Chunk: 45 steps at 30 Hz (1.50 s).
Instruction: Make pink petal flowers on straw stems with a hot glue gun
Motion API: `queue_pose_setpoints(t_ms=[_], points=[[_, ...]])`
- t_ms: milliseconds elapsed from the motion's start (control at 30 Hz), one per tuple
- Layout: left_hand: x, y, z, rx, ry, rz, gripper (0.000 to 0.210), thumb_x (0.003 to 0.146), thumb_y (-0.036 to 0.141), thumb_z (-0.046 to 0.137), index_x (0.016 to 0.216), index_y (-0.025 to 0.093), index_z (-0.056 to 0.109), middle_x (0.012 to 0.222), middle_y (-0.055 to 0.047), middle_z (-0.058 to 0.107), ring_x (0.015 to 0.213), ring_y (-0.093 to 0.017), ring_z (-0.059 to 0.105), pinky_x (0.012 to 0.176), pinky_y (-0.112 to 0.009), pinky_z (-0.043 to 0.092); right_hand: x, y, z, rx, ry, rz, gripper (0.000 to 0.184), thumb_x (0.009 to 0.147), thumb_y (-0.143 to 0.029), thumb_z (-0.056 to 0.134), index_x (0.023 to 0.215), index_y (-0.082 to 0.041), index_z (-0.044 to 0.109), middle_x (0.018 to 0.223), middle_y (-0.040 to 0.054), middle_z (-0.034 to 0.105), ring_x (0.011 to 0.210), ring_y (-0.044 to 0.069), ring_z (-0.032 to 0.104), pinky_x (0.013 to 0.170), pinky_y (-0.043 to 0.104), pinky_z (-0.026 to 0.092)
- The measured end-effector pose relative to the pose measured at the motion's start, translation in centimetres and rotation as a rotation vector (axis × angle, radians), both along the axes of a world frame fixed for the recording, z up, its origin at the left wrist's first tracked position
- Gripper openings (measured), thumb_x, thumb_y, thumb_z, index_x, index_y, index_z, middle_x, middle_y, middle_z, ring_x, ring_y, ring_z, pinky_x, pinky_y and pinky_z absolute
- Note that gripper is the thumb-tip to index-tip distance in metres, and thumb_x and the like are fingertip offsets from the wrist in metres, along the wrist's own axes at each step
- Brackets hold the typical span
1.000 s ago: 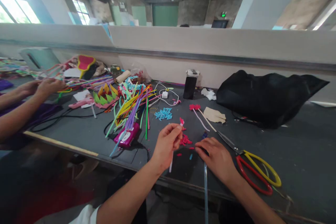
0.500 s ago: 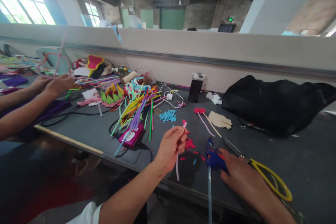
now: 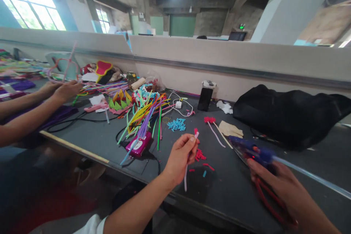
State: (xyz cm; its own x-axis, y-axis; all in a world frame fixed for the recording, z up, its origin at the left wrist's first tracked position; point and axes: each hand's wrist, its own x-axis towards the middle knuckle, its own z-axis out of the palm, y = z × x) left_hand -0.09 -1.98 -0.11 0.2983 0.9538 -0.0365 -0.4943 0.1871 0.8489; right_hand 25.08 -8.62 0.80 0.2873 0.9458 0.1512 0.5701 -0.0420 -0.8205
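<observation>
My left hand (image 3: 182, 157) is closed in a pinch on a pale pink pipe cleaner (image 3: 185, 181) with a small red piece (image 3: 195, 131) at its top. My right hand (image 3: 276, 179) grips a blue glue gun (image 3: 253, 150), its nozzle pointing left and a clear glue stick (image 3: 315, 173) sticking out behind. Under the gun, scissors (image 3: 239, 154) are mostly hidden; a dark red loop shows below the hand. Cut red pieces (image 3: 200, 154) lie beside my left hand. Further back rests a red fuzzy cluster (image 3: 210, 120) with two stems.
Cut blue pieces (image 3: 177, 124), a pile of coloured pipe cleaners (image 3: 146, 117) and a magenta box (image 3: 139, 145) lie to the left. Behind stand a phone (image 3: 205, 98) and a black bag (image 3: 290, 117). Another person's hands (image 3: 65, 89) work at far left.
My right hand has picked the glue gun up from the table and turned it, swinging its nozzle leftward and its glue stick to the right. My left hand keeps its pinch.
</observation>
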Motion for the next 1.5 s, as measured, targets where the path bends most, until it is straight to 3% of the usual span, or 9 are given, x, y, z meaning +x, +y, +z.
queue_pose_setpoints(t_ms=[100,167,300,633,733,900,1033,1200,1500], points=[[0.1,-0.2,0.2,0.007,0.029,-0.007,0.025,0.083,0.040,0.065,0.081,0.016,0.060,0.056,0.007,0.037,0.046,-0.004,0.025,0.043,-0.021,0.015,-0.9,-0.7,-0.6,-0.056,0.269,0.080,0.041,0.079,-0.056,0.062,0.091,-0.018,0.072,0.076,0.0061,0.073,0.059,0.018,0.065,0.053,0.027,0.054],[0.1,-0.2,0.2,0.003,0.041,-0.003,0.024,0.084,0.039,0.065,0.080,0.015,0.061,0.055,0.008,0.034,0.046,-0.004,0.023,0.043,-0.021,0.014,-1.4,-1.0,-1.0,-0.030,0.340,0.104,0.043,0.078,-0.056,0.065,0.096,-0.017,0.073,0.082,0.0076,0.074,0.059,0.018,0.064,0.052,0.027,0.054],[0.1,-0.3,0.3,0.009,0.049,0.012,0.023,0.083,0.037,0.065,0.078,0.015,0.063,0.053,0.008,0.032,0.046,-0.005,0.022,0.044,-0.021,0.014,-2.7,-1.4,-0.7,-0.025,0.253,0.121,0.039,0.073,-0.055,0.069,0.091,-0.021,0.076,0.087,0.0073,0.076,0.062,0.018,0.066,0.055,0.026,0.057],[0.3,-0.5,0.2,0.021,0.082,0.021,0.022,0.082,0.036,0.067,0.077,0.015,0.065,0.052,0.007,0.031,0.048,-0.006,0.022,0.045,-0.022,0.015,-5.3,-1.7,-0.5,0.092,0.165,0.057,0.035,0.072,-0.055,0.069,0.083,-0.023,0.074,0.076,0.0042,0.074,0.065,0.019,0.069,0.065,0.026,0.060],[0.4,-0.6,0.2,0.029,0.117,0.032,0.023,0.081,0.037,0.067,0.077,0.015,0.065,0.053,0.007,0.034,0.049,-0.006,0.024,0.046,-0.021,0.016,-5.5,-1.7,-0.5,0.072,0.189,0.075,0.034,0.070,-0.055,0.071,0.081,-0.022,0.072,0.073,0.0038,0.074,0.065,0.021,0.070,0.064,0.028,0.061],[0.4,-0.7,0.2,0.032,0.149,0.036,0.024,0.080,0.039,0.067,0.077,0.015,0.066,0.055,0.006,0.036,0.049,-0.006,0.025,0.046,-0.021,0.016,-6.4,-2.2,-0.9,0.065,0.282,-0.041,0.034,0.068,-0.054,0.073,0.082,-0.023,0.069,0.076,0.0022,0.075,0.075,0.023,0.073,0.071,0.029,0.062],[0.4,-0.8,0.3,0.046,0.167,0.036,0.024,0.080,0.039,0.067,0.077,0.016,0.066,0.054,0.006,0.036,0.049,-0.006,0.025,0.046,-0.021,0.017,-6.7,-2.4,-1.3,0.050,0.323,-0.050,0.034,0.067,-0.054,0.073,0.083,-0.024,0.068,0.080,0.0019,0.076,0.079,0.024,0.073,0.076,0.031,0.062],[0.4,-0.7,0.5,0.038,0.191,0.031,0.025,0.078,0.040,0.068,0.076,0.016,0.066,0.054,0.006,0.038,0.049,-0.006,0.025,0.046,-0.021,0.017,-6.3,-2.4,-1.8,0.043,0.236,-0.070,0.037,0.067,-0.055,0.073,0.085,-0.022,0.069,0.081,0.0037,0.076,0.078,0.026,0.073,0.075,0.034,0.062],[0.5,-0.7,0.4,0.035,0.180,0.028,0.027,0.077,0.042,0.069,0.075,0.016,0.066,0.052,0.007,0.035,0.048,-0.006,0.025,0.046,-0.022,0.016,-7.1,-2.3,-1.0,0.087,0.282,-0.097,0.028,0.066,-0.050,0.073,0.080,-0.025,0.069,0.075,-0.0002,0.075,0.077,0.023,0.073,0.073,0.028,0.062]])
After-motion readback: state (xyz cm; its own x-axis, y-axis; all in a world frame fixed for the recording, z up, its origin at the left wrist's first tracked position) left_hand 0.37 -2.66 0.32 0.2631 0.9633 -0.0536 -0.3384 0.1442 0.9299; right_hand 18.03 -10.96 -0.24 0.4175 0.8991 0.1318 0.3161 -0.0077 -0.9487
